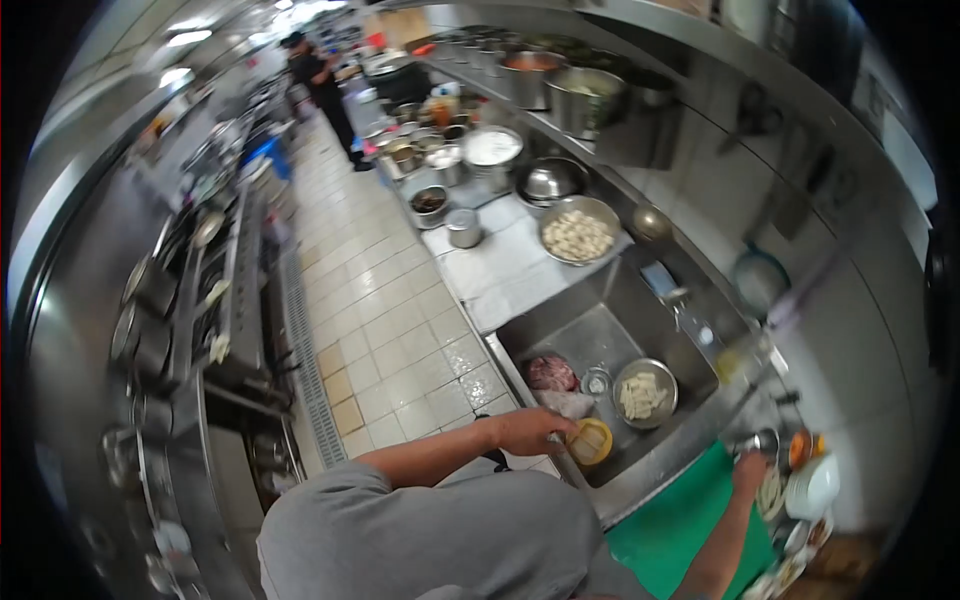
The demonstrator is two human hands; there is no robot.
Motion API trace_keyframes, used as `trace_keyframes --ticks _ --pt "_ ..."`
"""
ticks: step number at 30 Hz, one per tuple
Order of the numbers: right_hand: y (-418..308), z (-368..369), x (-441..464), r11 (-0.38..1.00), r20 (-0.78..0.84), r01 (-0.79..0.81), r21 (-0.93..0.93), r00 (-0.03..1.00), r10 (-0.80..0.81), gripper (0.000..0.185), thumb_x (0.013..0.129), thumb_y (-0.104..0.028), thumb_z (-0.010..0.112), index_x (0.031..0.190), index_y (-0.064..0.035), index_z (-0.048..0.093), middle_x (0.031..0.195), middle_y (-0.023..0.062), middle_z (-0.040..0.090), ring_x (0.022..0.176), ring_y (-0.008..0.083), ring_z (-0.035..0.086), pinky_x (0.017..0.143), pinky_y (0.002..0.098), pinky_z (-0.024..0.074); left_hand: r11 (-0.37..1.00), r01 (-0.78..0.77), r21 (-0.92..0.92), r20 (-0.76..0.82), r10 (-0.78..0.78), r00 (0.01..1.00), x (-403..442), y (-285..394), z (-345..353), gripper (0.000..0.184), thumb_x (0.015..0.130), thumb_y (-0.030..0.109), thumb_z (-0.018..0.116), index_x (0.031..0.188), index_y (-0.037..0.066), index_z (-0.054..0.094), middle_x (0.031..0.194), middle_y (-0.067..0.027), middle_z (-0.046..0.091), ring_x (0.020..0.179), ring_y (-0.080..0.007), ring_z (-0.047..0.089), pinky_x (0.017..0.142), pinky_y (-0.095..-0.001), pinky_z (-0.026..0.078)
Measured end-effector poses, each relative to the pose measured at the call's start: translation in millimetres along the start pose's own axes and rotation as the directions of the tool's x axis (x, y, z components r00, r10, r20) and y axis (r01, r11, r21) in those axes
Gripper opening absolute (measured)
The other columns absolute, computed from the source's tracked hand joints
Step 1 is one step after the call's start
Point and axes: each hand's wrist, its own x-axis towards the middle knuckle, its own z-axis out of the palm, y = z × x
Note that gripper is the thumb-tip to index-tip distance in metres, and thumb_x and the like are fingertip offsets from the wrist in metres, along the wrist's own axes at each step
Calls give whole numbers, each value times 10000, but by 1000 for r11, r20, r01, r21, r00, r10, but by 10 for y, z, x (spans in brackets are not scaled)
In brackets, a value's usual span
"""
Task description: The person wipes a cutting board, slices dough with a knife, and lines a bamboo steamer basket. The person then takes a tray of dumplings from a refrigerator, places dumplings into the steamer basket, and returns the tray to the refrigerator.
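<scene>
Lying at the near right, a green cutting board (672, 530) sits beside the sink (660, 478), with the right hand (750, 470) over its far right edge, just beside a small metal vessel (766, 441); the fingers are too blurred to tell whether they grip it. White bowls (815, 484) stand close to that hand. The left hand (535, 432) is curled at the sink's near left edge, near a yellow-rimmed round container (591, 442) inside the basin; I cannot tell whether its fingers pinch anything. Farther into the sink lie a metal bowl (670, 382) of pale strips and, left of it, a piece of red meat (551, 374). Beyond the basin, a bowl of pale chunks (578, 236) rests on the counter (490, 262), with a lidded metal pot (463, 229) to its left. Far down the tiled aisle (375, 300) stands a person in dark clothes (328, 95).
</scene>
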Motion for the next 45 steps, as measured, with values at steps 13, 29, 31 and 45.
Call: trace_keyframes --ticks 13,29,31,45 --pt "-1344 -1383 -1255 -41 311 -311 950 950 10 197 1041 -237 662 1073 -44 688 960 23 689 823 122 639 717 296 511 990 -137 -19 -347 122 930 -214 668 787 840 918 274 796 1629 178 360 1678 -244 255 1542 -420 290 1237 -478 319" --pt "-3853 -2577 -3374 149 -12 125 981 802 -597 174 1015 -173 649 1039 -6 692 1033 139 737 908 270 701 838 378 545 541 -527 -655 -663 -78 745 -1399 151 1009 711 903 263 795 1490 142 412 1414 -115 515 1310 -271 533 1112 -379 433" --pt "-3875 -2687 -3322 188 -425 795 577 489 -762 174 901 -73 673 1064 -22 708 1100 203 720 1092 414 654 1049 505 473 135 -498 -856 -516 -219 828 -1558 214 949 593 986 404 681 1476 158 453 1328 -82 611 1232 -241 605 1000 -423 520" --pt "-1794 -1639 -2670 67 -188 195 978 977 -101 372 1004 25 550 1374 -4 525 1209 118 654 938 193 672 819 351 576 -208 -288 -935 -209 -331 920 -1582 768 984 581 1019 673 437 1364 240 611 1258 -74 697 1028 -263 701 762 -483 586"
